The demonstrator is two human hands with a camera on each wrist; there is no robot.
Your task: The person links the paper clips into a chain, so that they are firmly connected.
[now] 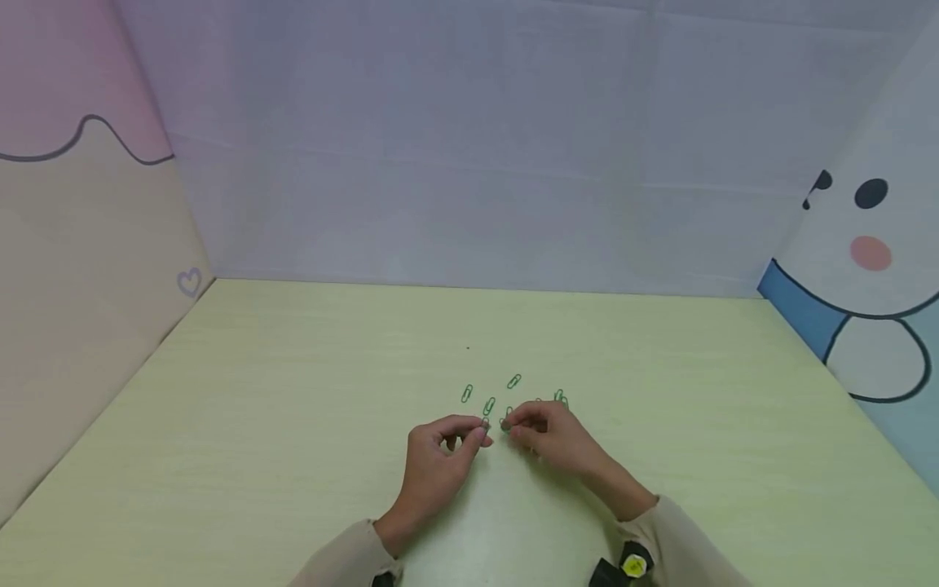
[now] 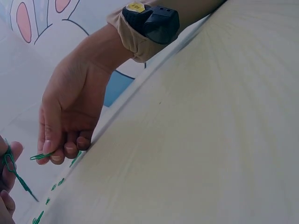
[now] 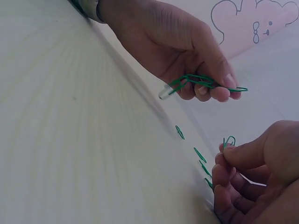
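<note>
Fingers of the left hand [image 1: 438,447] are curled, with thumb and forefinger pinched on a short chain of green paper clips [image 3: 198,82]; in the right wrist view this chain shows as a few linked loops projecting past the fingertips, one end pointing toward the other hand. Fingers of the right hand [image 1: 546,434] are likewise curled, thumb and forefinger clamped on a single green clip [image 3: 228,142]; only its upper loop shows above the fingertips. The two hands stand close together just above the pale green table [image 1: 293,456], fingertips nearly meeting; the single clip and the free end of the chain are near but apart, not yet joined.

Progress, as judged from this arrangement: a few clips appear already linked, held in the left hand; one clip is in position for joining; several loose clips [image 1: 490,405] lie on the table just beyond the hands, in a scattered row, and remain to be added. The exact count of linked clips cannot be told; the loops overlap. The work therefore appears to be at an early to middle stage.
</note>
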